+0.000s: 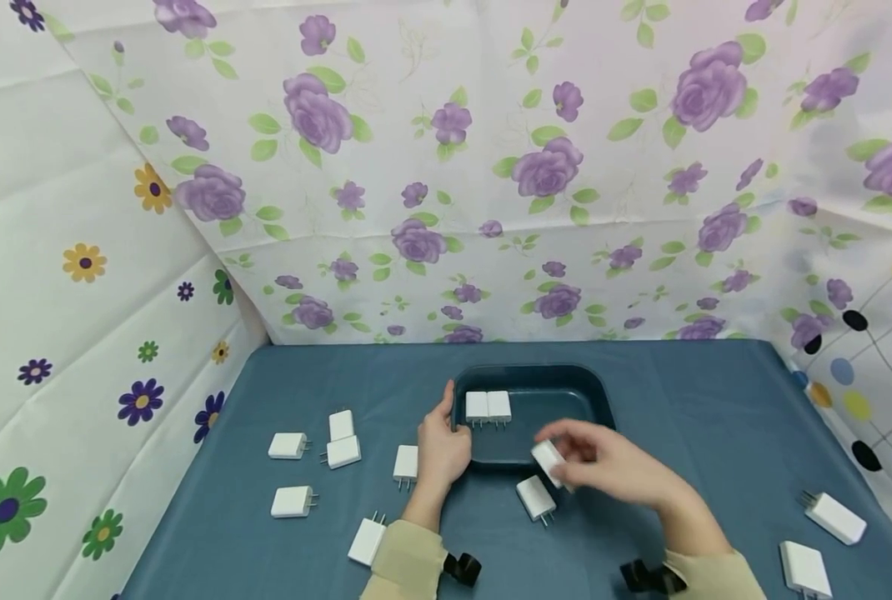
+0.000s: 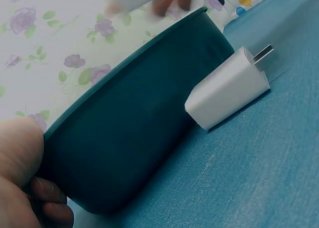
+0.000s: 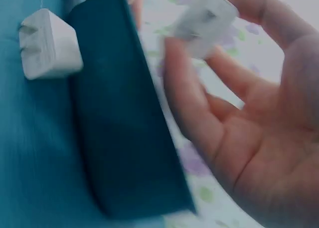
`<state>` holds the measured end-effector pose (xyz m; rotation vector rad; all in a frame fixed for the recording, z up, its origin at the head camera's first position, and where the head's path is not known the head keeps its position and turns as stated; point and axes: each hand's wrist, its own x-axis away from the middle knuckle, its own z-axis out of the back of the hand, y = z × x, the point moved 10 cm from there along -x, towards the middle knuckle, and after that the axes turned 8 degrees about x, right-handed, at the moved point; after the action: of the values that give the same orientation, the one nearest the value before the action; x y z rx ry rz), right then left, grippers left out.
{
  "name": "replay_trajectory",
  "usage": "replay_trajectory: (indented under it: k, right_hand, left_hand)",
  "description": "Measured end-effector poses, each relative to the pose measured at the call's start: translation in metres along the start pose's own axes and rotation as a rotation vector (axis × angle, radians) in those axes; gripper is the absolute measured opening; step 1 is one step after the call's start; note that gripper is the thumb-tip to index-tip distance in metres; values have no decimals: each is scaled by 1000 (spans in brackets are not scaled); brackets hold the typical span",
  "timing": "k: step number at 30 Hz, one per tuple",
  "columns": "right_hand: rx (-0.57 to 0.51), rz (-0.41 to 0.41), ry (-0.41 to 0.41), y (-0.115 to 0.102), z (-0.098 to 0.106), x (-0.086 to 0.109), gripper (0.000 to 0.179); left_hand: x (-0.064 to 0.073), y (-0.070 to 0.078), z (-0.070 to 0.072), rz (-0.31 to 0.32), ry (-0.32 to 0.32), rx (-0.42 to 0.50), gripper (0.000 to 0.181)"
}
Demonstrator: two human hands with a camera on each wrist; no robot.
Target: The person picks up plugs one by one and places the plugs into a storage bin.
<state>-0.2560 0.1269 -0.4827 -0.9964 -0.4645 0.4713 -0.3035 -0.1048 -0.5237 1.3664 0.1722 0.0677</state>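
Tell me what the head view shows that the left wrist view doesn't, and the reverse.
Only head: two white, block-shaped plug chargers inside the dark teal rectangular tray, and six loose chargers left of it.

Only left wrist: two curled fingertips of the left hand, below the tray's rim.

Both: tray, left hand, the charger lying just outside the near side, and the right hand holding another charger, blurred and cut off in the wrist view.

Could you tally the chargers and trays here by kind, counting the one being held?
Teal tray: 1
White chargers: 12 (2 in the tray, 1 in the right hand, 9 on the table)
Total: 13
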Motion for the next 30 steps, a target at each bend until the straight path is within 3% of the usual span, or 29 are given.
replay_trajectory:
  k: [2,5,9,12,16,30]
  right_hand:
    - [-2,-37,106,5,8,-24,46]
    - [102,-128,299,21,22,-52,48]
    - [286,-277,450,44,29,-69,52]
    - [384,-340,465,53,27,-73,57]
    - [449,-329,469,50,28,-76,60]
    - [497,-284,436,44,26,-88,53]
  left_hand:
    - [0,-1,0,3,-1,-6,81]
    - [1,-3,-1,6,2,-15,81]
    - [2,-5,-2,6,-4,-29,83]
    - [4,-6,-3,10,-12,-30,83]
    - [4,-3,-2,12,-15,-18,80]
    - [0,2,0,1,-6,-12,81]
